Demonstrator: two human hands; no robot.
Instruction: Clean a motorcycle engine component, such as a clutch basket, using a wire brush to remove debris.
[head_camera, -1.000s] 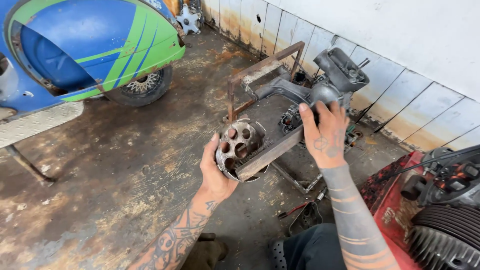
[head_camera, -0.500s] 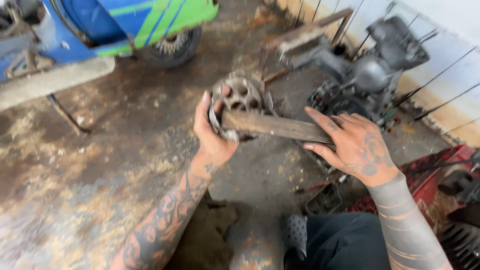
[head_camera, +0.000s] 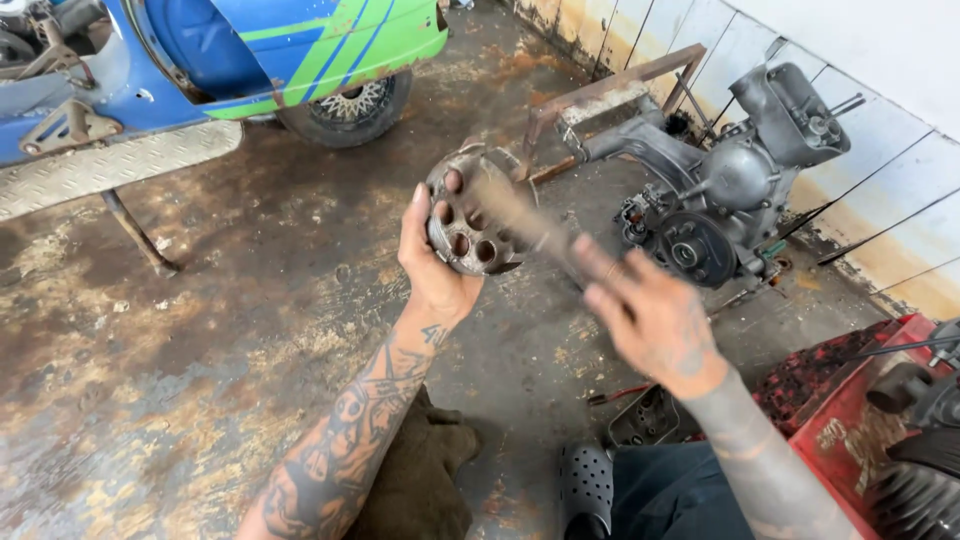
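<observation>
Head view, left hand: the tattooed left hand (head_camera: 432, 262) is raised over the floor with its fingers curled round the rim of a round, rusty grey metal disc with a ring of holes in its face (head_camera: 470, 215); one fingertip (head_camera: 453, 182) rests in a hole near the top.
Head view, disc: held upright in the air, its holed face turned toward the camera, well above the concrete and left of the engine.
Head view, right hand: the right hand (head_camera: 650, 312) is blurred; its fingers look loosely closed round the near end of a long, flat, rusty brown bar (head_camera: 530, 228), though the blur keeps the exact grip from being told.
Head view, bar: it runs slantwise from the right hand up to the disc, its far end lying across the disc's face; also blurred.
Head view, engine: a dirty grey metal engine block with a round dark hub (head_camera: 735, 185) sits on the floor by the tiled wall, right of the disc and apart from it.
Head view, frame: a rusty angle-iron frame (head_camera: 610, 90) stands behind the disc.
Head view, scooter: a blue and green scooter body with a spoked wheel (head_camera: 330, 60) stands at the upper left.
Head view, floor: stained, rust-marked concrete (head_camera: 200, 330).
Head view, near the person: a black perforated clog (head_camera: 585, 485) and a red metal box (head_camera: 850, 420) lie at the lower right.
</observation>
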